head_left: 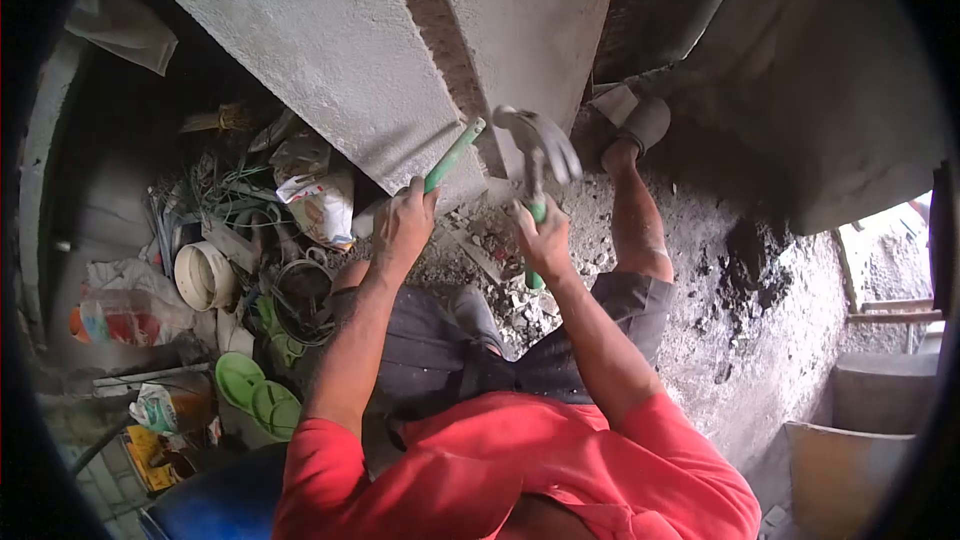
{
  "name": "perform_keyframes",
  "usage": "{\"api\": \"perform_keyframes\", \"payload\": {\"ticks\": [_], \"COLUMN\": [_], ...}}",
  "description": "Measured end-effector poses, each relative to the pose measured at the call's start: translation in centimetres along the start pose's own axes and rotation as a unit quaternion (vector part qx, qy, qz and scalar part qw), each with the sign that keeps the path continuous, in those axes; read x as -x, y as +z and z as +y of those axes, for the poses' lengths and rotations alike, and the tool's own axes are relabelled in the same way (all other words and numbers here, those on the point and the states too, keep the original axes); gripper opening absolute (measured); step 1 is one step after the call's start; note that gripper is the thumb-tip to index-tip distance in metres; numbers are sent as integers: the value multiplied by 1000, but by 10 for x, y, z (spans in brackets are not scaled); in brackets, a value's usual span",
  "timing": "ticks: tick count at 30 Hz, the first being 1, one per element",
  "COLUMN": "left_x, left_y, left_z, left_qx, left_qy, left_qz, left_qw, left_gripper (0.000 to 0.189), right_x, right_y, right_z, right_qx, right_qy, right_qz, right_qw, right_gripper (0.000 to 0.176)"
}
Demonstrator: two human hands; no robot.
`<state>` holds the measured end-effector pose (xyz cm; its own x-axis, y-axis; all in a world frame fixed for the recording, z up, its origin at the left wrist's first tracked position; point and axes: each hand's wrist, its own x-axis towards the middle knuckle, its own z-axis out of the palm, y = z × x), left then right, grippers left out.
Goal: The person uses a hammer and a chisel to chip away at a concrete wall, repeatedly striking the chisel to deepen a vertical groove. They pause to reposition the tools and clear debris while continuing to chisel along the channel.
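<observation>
My left hand (pixel 405 225) is wrapped round a green chisel-like tool (pixel 455 155), whose far end points up and right at the lower part of the pale wall slab (pixel 330 50). Close to its right, my right hand (pixel 543 238) grips the green handle of a hammer (pixel 537 175). The blurred metal head is raised near the tool's end, apart from it. A rough vertical groove (pixel 440 30) runs down the slab just above both tools.
Rubble (pixel 520 315) lies on the floor between my legs. At the left are a white bucket (pixel 205 276), a dark bucket (pixel 303 295), tangled cables, bags and green lids (pixel 240 380). A large grey sheet (pixel 840 90) hangs at the upper right.
</observation>
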<state>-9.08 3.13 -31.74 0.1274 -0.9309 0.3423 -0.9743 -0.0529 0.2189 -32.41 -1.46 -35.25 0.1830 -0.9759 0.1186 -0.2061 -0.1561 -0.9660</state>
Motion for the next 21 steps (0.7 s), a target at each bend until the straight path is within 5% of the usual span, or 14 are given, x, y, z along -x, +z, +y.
{"api": "perform_keyframes", "payload": {"ticks": [1, 2, 5, 7, 9, 11, 13, 15, 16, 17, 19, 21], "left_x": [2, 5, 4, 3, -12, 1, 5, 4, 1, 1, 0, -10], "left_y": [1, 3, 5, 1, -5, 6, 14, 15, 13, 10, 4, 15], "left_z": [-1, -2, -2, 2, 1, -2, -7, -7, -9, -8, -2, -6], "left_qx": [0, -1, 2, 0, -5, 29, 26, 40, 37, 34, 29, 21], "left_qy": [2, 3, -11, -12, -1, -33, -25, -25, -25, -35, -49, -54], "left_qz": [4, 5, 6, -3, 0, -18, -8, 10, 13, -3, -34, -42], "left_qw": [1000, 1000, 1000, 1000, 1000, 999, 999, 999, 999, 999, 998, 997], "left_gripper": [25, 25, 25, 25, 25, 25, 26, 28, 28, 28, 30, 31], "right_x": [10, 17, 14, -15, -33, -16, -6, 2, 5, -2, -31, -43], "right_y": [-8, -7, 24, 35, 30, 0, -10, -18, 3, 9, 13, 2], "right_z": [-12, -15, 52, 45, 36, -38, -25, -22, -2, 11, 26, 21], "right_qx": [10, 8, 93, 42, 47, -4, 4, 87, -110, -111, 186, 217], "right_qy": [11, -112, -232, 47, -47, 70, 10, -283, -208, -209, 40, 43], "right_qz": [-2, 69, 94, -55, -7, -48, -22, 76, 87, 87, -60, -59], "right_qw": [1000, 991, 964, 996, 998, 996, 1000, 952, 968, 968, 980, 973], "right_gripper": [25, 19, 19, 25, 31, 31, 28, 31, 37, 37, 39, 37]}}
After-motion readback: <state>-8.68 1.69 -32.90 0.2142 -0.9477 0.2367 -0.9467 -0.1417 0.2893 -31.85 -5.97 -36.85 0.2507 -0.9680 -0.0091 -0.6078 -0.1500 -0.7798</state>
